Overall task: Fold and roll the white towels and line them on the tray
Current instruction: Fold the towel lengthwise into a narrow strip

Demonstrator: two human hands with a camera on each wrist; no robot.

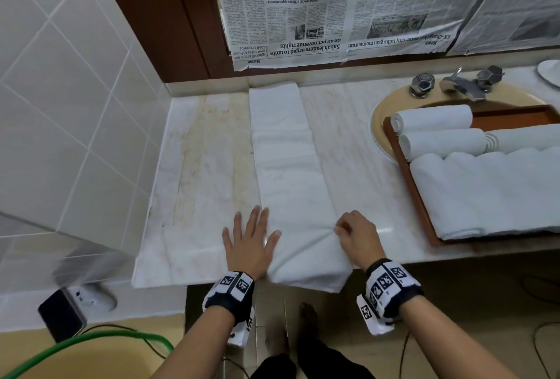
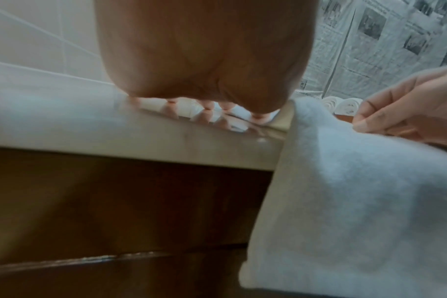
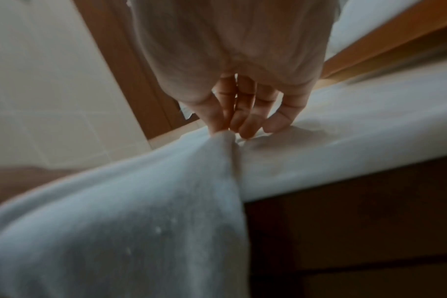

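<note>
Overhead, upside-down taped newspaper reads "Sabah leaders urged to unite". The long folded white towel lies along the marble counter, its near end overhanging; left hand pressed flat, fingers spread, right hand pinching its edge. Rolled white towels sit on the brown wooden tray.

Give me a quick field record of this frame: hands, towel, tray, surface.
left hand: flat, fingers spread, on countertop and towel's left edge
right hand: pinches towel's right edge
towel: folded into a long strip on the counter, near end hanging over the front edge
tray: wooden, over the sink, holds rolled towels
countertop: pale marble, stained
</note>
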